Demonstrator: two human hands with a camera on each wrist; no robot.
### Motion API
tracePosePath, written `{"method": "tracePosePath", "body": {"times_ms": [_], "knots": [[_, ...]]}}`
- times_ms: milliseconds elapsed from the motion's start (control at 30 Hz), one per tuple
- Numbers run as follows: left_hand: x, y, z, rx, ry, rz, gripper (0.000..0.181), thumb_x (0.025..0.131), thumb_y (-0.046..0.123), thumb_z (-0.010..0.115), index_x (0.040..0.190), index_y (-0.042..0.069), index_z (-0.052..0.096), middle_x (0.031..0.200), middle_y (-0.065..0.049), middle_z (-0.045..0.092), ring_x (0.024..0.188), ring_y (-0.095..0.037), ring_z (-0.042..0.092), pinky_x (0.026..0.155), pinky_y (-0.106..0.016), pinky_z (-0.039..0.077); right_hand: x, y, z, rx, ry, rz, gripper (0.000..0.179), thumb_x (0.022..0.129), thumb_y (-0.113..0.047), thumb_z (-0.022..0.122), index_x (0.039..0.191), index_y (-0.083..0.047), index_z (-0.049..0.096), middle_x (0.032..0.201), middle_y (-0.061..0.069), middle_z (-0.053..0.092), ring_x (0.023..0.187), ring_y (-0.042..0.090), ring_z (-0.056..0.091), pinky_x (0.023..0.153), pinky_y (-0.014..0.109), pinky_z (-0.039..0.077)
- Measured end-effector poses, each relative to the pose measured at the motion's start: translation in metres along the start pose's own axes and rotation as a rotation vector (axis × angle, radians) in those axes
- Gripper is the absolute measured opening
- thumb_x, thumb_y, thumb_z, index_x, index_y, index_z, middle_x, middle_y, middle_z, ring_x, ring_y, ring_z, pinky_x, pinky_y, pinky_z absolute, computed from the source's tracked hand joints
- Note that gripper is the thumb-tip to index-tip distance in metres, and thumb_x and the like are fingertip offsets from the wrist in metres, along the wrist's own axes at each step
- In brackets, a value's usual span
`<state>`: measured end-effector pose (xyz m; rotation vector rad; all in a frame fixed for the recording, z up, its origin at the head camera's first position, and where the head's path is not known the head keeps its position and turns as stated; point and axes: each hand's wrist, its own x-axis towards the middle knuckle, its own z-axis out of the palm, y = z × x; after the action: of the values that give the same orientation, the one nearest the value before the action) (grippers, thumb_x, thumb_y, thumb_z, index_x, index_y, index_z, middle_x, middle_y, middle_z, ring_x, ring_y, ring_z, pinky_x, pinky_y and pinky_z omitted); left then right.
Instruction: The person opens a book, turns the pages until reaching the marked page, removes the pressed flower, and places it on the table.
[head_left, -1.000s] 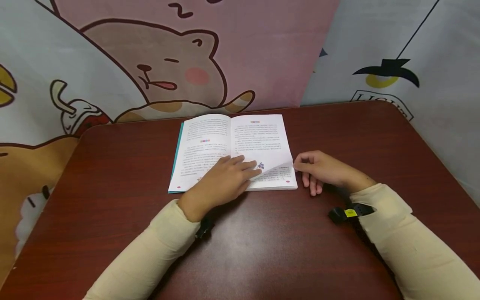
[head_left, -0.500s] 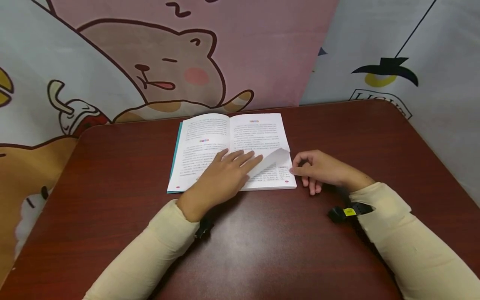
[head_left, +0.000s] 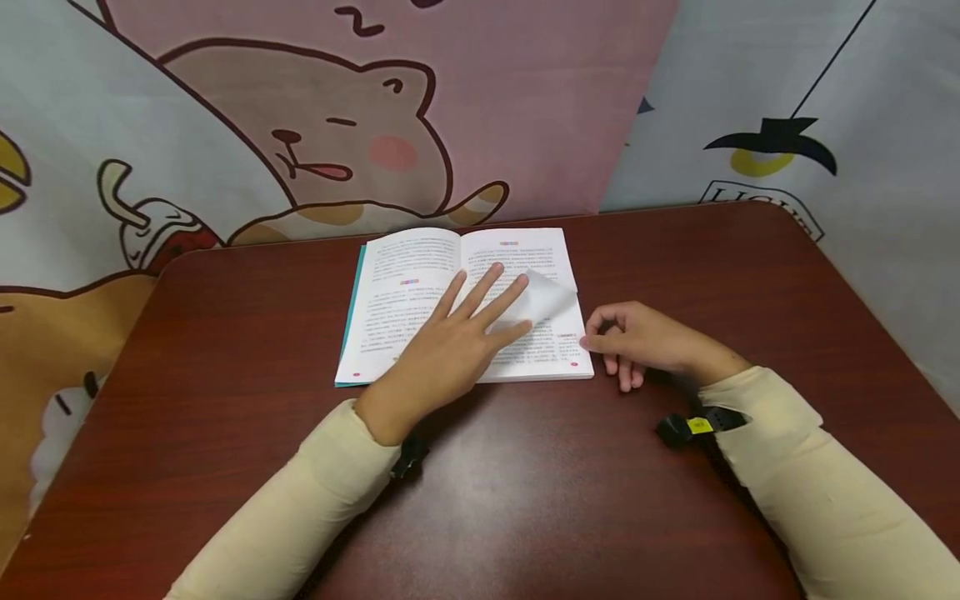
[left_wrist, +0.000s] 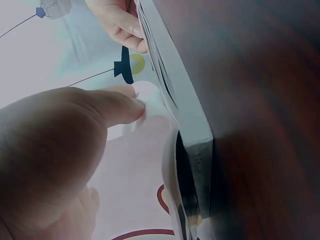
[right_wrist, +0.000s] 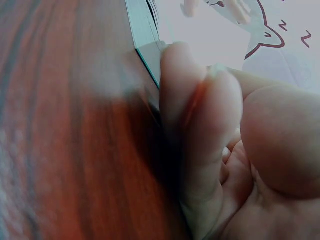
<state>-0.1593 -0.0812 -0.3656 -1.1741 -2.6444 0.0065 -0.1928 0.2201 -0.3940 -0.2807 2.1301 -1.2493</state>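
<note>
An open book with printed pages and a teal cover lies on the table. My left hand reaches across its lower middle with several fingers spread. In the left wrist view, the left thumb and a finger behind it pinch a curled white page. That page is lifted and folded back over the right half in the head view. At the book's right edge, my right hand has curled fingers, its thumb tip on the page margin. What the right fingers do beneath is partly hidden in the right wrist view.
The dark red-brown table extends around the book. Behind it hangs a cartoon-printed backdrop. A black strap device sits at the right wrist, and another black device at the left.
My left fingers have spread and moved up the book, and the page's lower right corner has lifted and folded back. The right thumb has shifted slightly downward along the book's edge.
</note>
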Motion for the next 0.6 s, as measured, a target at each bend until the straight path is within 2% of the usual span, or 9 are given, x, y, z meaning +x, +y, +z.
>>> {"method": "tracePosePath", "body": {"times_ms": [200, 333, 600], "knots": [[-0.0004, -0.0017, -0.0006, -0.013, -0.021, 0.051, 0.046, 0.096, 0.005, 0.055, 0.137, 0.023, 0.062, 0.162, 0.0, 0.037, 0.156, -0.024, 0.018, 0.127, -0.046, 0.012, 0.0, -0.0024, -0.0001, -0.006, -0.002, -0.001, 0.026, 0.099, -0.025, 0.063, 0.106, 0.0, 0.057, 0.064, 0.01, 0.061, 0.042, 0.02, 0.063, 0.041, 0.037, 0.053], [-0.0008, -0.0016, -0.001, -0.055, -0.045, 0.074, 0.043, 0.095, 0.003, 0.056, 0.134, 0.019, 0.065, 0.16, -0.001, 0.04, 0.155, -0.025, 0.022, 0.127, -0.043, 0.013, -0.0001, -0.004, 0.0001, -0.007, -0.001, 0.004, 0.027, 0.098, -0.025, 0.064, 0.106, 0.0, 0.057, 0.064, 0.01, 0.061, 0.042, 0.02, 0.063, 0.041, 0.036, 0.053], [-0.0031, -0.0029, 0.0015, -0.05, -0.055, 0.04, 0.041, 0.097, 0.002, 0.05, 0.136, 0.009, 0.062, 0.157, -0.007, 0.043, 0.152, -0.027, 0.029, 0.126, -0.041, 0.017, -0.0006, -0.0039, -0.0003, -0.003, -0.001, 0.003, 0.028, 0.098, -0.026, 0.064, 0.106, 0.0, 0.057, 0.064, 0.01, 0.06, 0.042, 0.02, 0.063, 0.041, 0.036, 0.053]]}}
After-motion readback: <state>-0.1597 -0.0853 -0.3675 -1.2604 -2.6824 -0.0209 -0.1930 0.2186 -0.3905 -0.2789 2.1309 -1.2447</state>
